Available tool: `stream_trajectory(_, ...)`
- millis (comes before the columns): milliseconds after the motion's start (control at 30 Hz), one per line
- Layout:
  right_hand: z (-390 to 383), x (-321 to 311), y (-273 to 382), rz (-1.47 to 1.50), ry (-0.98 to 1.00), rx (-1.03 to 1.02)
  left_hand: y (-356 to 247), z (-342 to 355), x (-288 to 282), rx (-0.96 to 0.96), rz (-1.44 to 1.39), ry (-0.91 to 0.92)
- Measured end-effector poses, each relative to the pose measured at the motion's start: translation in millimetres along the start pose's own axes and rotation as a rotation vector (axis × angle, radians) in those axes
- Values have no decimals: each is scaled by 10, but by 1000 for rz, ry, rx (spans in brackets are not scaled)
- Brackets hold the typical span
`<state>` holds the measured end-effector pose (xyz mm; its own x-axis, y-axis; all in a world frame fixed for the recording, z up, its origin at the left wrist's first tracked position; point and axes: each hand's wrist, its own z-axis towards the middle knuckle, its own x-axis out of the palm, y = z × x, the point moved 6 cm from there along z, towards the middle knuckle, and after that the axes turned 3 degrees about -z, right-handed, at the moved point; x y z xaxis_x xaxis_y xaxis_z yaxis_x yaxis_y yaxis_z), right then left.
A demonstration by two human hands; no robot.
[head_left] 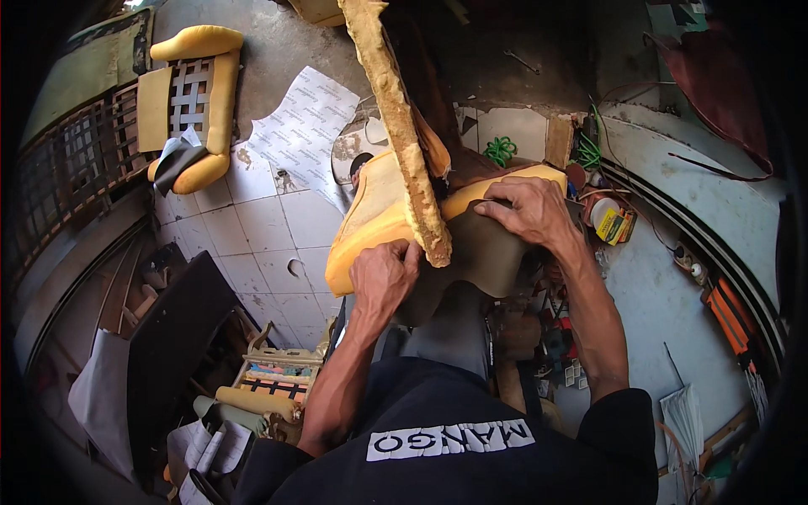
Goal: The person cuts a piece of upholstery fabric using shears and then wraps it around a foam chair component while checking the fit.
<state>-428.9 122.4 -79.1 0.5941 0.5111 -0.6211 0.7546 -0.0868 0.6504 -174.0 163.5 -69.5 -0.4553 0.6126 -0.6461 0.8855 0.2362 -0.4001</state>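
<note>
A yellow foam-padded furniture piece (368, 234) stands before me, its padding running from left to right. Over its near side hangs a dark grey-brown upholstery sheet (480, 257), sagging toward my lap. My right hand (532, 210) is closed on the sheet's upper edge, pressing it against the foam, thumb toward the middle. Curled against the lower left padding, my left hand (383, 273) pinches near the sheet's left end; its fingertips are hidden. A long rough foam strip (397, 126) crosses the piece from the top, its lower end beside my left thumb.
Another padded frame with woven webbing (192, 101) lies at far left. White printed backing paper (305, 118) covers some floor tiles. On the right are green cord (500, 151), a yellow box (614, 225) and an orange-black item (729, 316). A dark panel (181, 353) leans at left.
</note>
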Motion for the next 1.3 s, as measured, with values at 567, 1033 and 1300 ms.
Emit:
stream_trajectory(567, 334, 114, 276, -72, -81, -232, 362, 91, -523, 39, 237, 18)
stream_trajectory(1033, 518, 18, -3, -27, 155, -68, 424, 82, -481, 17, 178, 12)
stream_trajectory(1300, 554, 110, 42, -50, 83, -147, 598, -3, -597, 6, 120, -69)
